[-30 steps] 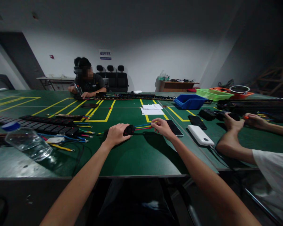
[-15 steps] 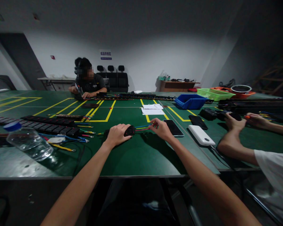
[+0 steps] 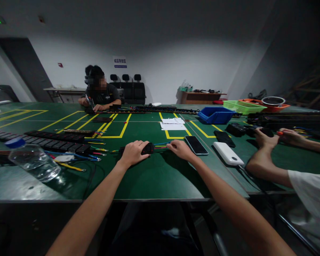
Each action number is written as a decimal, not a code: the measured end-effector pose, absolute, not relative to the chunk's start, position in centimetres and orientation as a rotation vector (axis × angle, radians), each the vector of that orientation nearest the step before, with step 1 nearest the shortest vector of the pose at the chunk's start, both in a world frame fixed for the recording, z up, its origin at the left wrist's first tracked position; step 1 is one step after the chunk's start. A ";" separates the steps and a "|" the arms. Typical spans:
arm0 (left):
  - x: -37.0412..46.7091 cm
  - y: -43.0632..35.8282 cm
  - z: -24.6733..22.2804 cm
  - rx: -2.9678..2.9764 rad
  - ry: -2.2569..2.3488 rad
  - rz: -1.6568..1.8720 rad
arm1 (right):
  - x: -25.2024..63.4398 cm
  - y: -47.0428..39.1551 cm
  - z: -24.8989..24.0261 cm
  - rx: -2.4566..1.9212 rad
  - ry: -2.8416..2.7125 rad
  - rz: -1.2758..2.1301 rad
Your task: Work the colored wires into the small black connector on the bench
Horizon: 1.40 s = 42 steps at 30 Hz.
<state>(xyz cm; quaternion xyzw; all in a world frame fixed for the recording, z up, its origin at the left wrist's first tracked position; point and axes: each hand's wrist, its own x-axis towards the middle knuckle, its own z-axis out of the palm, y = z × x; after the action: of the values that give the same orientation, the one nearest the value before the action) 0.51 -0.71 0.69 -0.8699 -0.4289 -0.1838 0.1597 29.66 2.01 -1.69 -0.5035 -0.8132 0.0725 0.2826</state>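
My left hand (image 3: 132, 153) is wrapped over a short black block (image 3: 148, 148) that looks like a socket unit, lying on the green table (image 3: 154, 181). Blue, yellow and red wires (image 3: 160, 145) run out of its right end. My right hand (image 3: 180, 148) pinches these wires a short way from the block, fingers pressed together; the wire ends are hidden by the fingers. A yellow lead (image 3: 113, 152) comes out at the block's left. Just right of my right hand lies a phone (image 3: 196, 145).
At left, a water bottle (image 3: 33, 160) lies near black socket strips (image 3: 56, 144) with lugged wires. White papers (image 3: 172, 124), a blue bin (image 3: 216, 115) and a white power bank (image 3: 227, 153) are beyond and right. A co-worker's hands (image 3: 266, 138) work at right; another person (image 3: 102, 93) sits opposite.
My right hand has come down slightly and moved a little left along the wires, its fingers now closer together. My left hand stays on the block.
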 end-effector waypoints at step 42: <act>0.3 -0.7 0.7 -2.495 -1.260 -0.579 | 29.8 2.1 -1.1 -1.307 -1.748 0.398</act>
<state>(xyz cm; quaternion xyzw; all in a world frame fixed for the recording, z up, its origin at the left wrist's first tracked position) 0.32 -0.66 0.71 -0.8652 -0.4367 -0.2009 0.1430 29.75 2.08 -1.14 -0.5275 -0.7055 0.1606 0.4452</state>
